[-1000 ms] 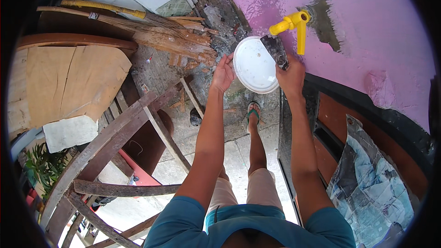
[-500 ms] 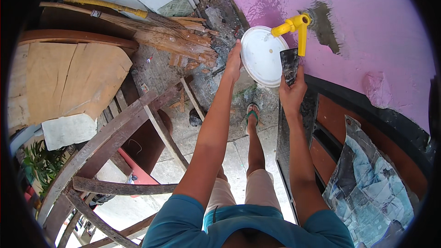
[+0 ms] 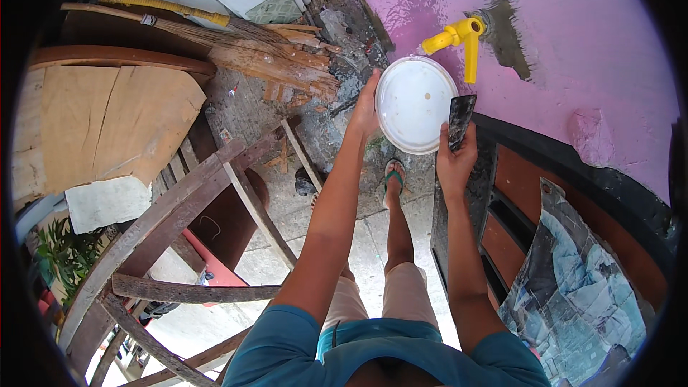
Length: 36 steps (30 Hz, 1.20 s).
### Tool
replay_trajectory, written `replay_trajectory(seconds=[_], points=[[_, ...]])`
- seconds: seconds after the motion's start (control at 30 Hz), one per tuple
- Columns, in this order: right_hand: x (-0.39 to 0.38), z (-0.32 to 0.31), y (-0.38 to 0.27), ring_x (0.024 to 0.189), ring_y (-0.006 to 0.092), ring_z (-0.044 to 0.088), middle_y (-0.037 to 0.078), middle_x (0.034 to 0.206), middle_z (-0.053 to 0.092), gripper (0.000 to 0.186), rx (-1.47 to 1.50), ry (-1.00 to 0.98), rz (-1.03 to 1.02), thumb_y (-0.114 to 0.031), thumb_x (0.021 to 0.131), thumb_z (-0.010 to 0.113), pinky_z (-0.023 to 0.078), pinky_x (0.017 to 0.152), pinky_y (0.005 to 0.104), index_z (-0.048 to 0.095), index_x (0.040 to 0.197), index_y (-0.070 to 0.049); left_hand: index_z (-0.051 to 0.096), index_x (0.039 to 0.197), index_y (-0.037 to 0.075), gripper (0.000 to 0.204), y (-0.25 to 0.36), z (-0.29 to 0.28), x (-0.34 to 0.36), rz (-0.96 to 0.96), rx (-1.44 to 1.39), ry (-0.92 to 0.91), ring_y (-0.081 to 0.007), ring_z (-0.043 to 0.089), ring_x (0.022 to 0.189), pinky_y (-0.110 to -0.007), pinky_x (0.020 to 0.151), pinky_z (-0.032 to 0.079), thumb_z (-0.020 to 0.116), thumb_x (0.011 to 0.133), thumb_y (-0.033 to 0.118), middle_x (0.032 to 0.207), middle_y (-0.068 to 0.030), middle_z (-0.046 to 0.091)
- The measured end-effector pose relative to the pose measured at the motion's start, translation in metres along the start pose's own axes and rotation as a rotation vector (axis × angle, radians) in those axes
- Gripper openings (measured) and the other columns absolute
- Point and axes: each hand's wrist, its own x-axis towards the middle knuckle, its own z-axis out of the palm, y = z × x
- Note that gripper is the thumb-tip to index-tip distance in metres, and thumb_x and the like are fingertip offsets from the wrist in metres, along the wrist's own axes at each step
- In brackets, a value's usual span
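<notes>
My left hand [image 3: 367, 109] grips the left rim of a white round plastic lid [image 3: 414, 111], fingers partly hidden behind it. A raised edge runs round the lid, and a small tan spot shows near its middle. In my right hand [image 3: 457, 158] is a flat black rectangular slab [image 3: 462, 118] with worn grey patches; its exact kind I cannot tell. The slab stands upright beside the lid's right edge, overlapping it slightly in view. Just above the lid, a yellow tap [image 3: 451, 37] with a downward lever sticks out of the wall.
The pink wall [image 3: 573, 36] rises at the far right. A broom [image 3: 186, 29] lies over splintered planks [image 3: 279, 64] at far left. A curved wooden frame [image 3: 179, 186] stands left of my legs. To my right, a crumpled plastic sheet [image 3: 573, 279] hangs by a dark panel.
Both hands have come nearer to me. The lid has moved down from beneath the tap's spout, and the slab has shifted slightly right and turned more edge-on.
</notes>
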Motion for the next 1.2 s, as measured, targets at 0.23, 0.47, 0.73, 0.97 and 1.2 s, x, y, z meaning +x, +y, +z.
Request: replay_trajectory(seconds=[0.23,0.47,0.73,0.97,1.2], points=[[0.016,0.015,0.002,0.098,0.0286,0.058,0.017,0.102,0.060,0.051,-0.481,-0.072,-0.403,-0.002,0.086,0.058,0.045,0.088,0.0354,0.040,0.134,0.000,0.051,0.112,0.010,0.030,0.024,-0.038,-0.009,0.391,0.303,0.284,-0.0130,0.057,0.097,-0.030,0.083,0.048,0.051,0.096,0.036,0.106,-0.0058,0.059],[0.020,0.044,0.002,0.069,0.0137,0.063,0.010,0.091,0.063,0.053,0.351,-0.464,0.443,-0.002,0.091,0.053,0.051,0.053,0.0246,0.033,0.139,-0.001,0.037,0.112,0.010,0.022,0.017,-0.014,-0.022,0.243,0.422,0.267,-0.0157,0.052,0.097,-0.032,0.080,0.047,0.050,0.095,0.014,0.106,-0.0076,0.052],[0.019,0.065,-0.014,0.053,0.0117,0.058,0.010,0.085,0.061,0.052,0.178,-0.528,0.381,-0.003,0.090,0.052,0.044,0.037,0.0252,0.037,0.139,-0.001,0.022,0.142,0.013,0.063,0.005,-0.023,-0.034,0.177,0.169,-0.008,-0.0264,0.056,0.106,-0.039,0.081,0.054,0.038,0.083,-0.002,0.127,-0.0144,0.047],[0.017,0.068,-0.019,0.054,0.0128,0.059,0.011,0.091,0.059,0.050,0.029,-0.546,0.372,-0.003,0.089,0.051,0.046,0.040,0.0270,0.039,0.138,-0.001,0.024,0.142,0.015,0.061,0.003,-0.008,-0.042,0.138,0.091,-0.055,-0.0283,0.063,0.094,-0.033,0.057,0.058,0.037,0.084,-0.002,0.124,-0.0156,0.049],[0.023,0.070,-0.016,0.054,0.0136,0.059,0.013,0.093,0.058,0.050,0.051,-0.567,0.345,-0.002,0.089,0.050,0.047,0.041,0.0271,0.038,0.138,0.002,0.011,0.148,0.021,0.070,0.009,-0.005,-0.049,0.043,0.304,-0.066,-0.0260,0.064,0.091,-0.029,0.051,0.056,0.036,0.087,-0.001,0.127,-0.0173,0.047]])
